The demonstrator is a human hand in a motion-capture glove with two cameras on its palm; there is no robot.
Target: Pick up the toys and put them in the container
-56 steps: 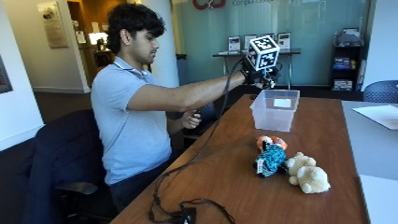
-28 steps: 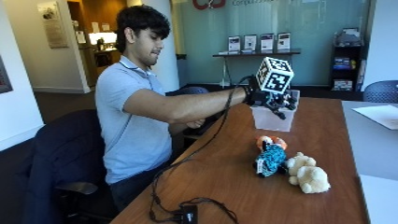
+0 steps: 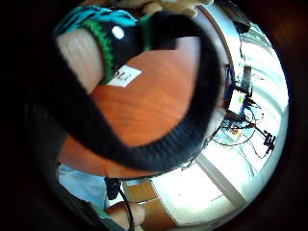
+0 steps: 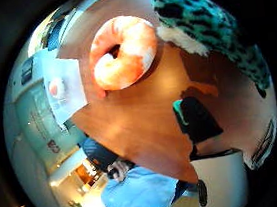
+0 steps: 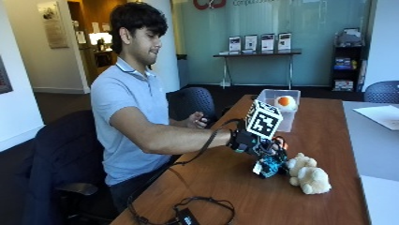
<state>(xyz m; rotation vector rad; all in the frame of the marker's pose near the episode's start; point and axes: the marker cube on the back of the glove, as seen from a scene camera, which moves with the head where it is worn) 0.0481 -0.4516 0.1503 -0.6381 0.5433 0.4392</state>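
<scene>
My gloved right hand (image 5: 254, 142) hovers just above a cluster of toys on the wooden table (image 5: 237, 187), fingers relaxed and holding nothing. Below it lies a teal and black spotted plush (image 5: 270, 165) (image 4: 210, 25). An orange shrimp plush (image 4: 122, 52) lies beside it, mostly hidden behind the hand in the outside view. A cream teddy bear (image 5: 309, 174) lies against the teal plush on the side away from the person. The clear plastic container (image 5: 278, 111) (image 4: 65, 91) stands farther along the table with an orange and white toy (image 5: 285, 101) inside.
A black cable (image 5: 187, 206) runs from the glove across the table's near end to a small black box. Papers (image 5: 380, 115) lie on the grey table to the right. The bare left hand (image 5: 198, 121) stays by the table's edge.
The gloved hand has left the container's rim and come down along the table to the toy cluster. The toys on the table have not moved.
</scene>
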